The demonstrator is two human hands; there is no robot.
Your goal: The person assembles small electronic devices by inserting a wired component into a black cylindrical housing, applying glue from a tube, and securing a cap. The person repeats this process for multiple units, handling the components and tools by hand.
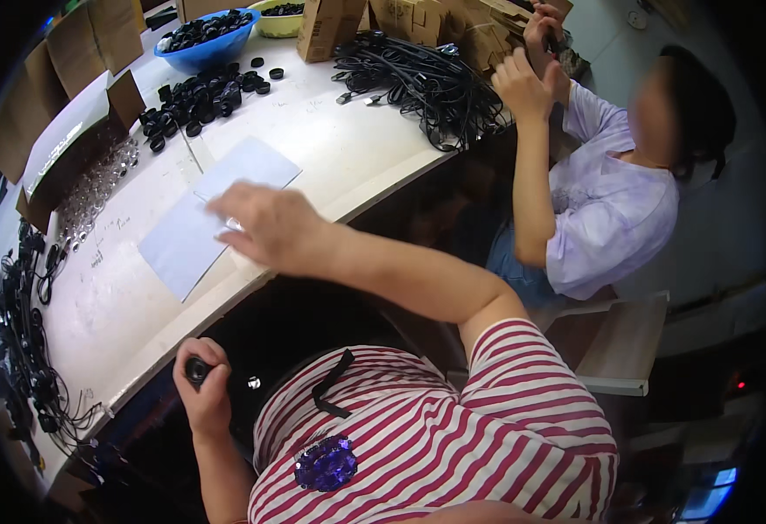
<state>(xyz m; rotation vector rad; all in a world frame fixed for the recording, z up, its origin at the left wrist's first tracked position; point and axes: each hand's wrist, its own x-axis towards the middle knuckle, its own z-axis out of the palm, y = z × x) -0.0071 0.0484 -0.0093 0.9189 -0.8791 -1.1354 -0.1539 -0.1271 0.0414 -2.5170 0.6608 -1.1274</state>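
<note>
My left hand (pixel 208 403), low in front of the table edge, is closed around a small black cylindrical part (pixel 197 371) with a round, ringed end facing up. My right hand (pixel 274 229) is over a pale sheet of paper (pixel 178 253) near the table's front edge. Its fingers curl toward the thumb, and a clear glint shows between them; what it is, I cannot make out. Beyond the paper lies a loose group of black round parts (pixel 195 103). To the left, many small clear pieces (pixel 95 188) are spread beside an open cardboard box (pixel 73 144).
A blue bowl (pixel 207 42) and a yellow-green bowl (pixel 280 21) hold black parts at the back. A heap of black cables (pixel 422 83) lies at the right, near cardboard boxes (pixel 329 31). More cables (pixel 38 341) line the left side. A co-worker (pixel 610 192) sits at the right, hands raised.
</note>
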